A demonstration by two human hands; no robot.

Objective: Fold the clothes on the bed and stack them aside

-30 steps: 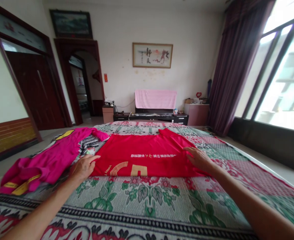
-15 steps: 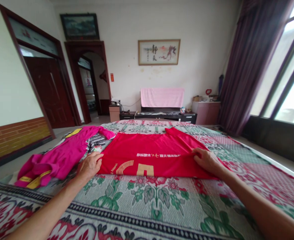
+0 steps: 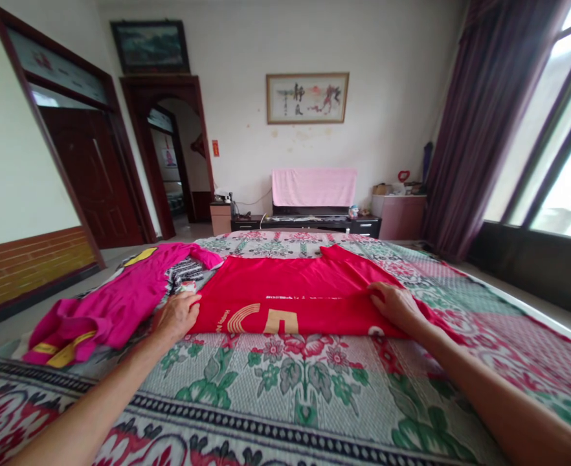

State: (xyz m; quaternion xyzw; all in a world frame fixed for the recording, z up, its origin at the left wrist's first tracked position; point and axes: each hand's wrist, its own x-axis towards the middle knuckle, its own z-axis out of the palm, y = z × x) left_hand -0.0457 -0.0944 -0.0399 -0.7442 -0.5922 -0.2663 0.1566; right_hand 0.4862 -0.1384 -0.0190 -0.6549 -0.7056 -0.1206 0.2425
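A red T-shirt (image 3: 276, 278) with white lettering and a gold print lies spread on the patterned bedspread (image 3: 295, 401), its near part folded over away from me. My left hand (image 3: 179, 312) is closed on the near left edge of the shirt. At the right end of the fold, my right hand (image 3: 396, 305) grips the cloth with its fingers curled. One sleeve of the shirt sticks up at the far right, and more red cloth shows beyond my right wrist.
A heap of clothes with a bright pink garment (image 3: 120, 298) lies left of the shirt, close to my left hand. Beyond the bed, a pink towel (image 3: 314, 188) drapes over something on a low black cabinet (image 3: 246, 224). A purple curtain (image 3: 480, 129) hangs at the right.
The folded near part has moved a little farther over the shirt, covering most of the white lettering. A white mark now shows near my right hand. Both hands keep their hold.
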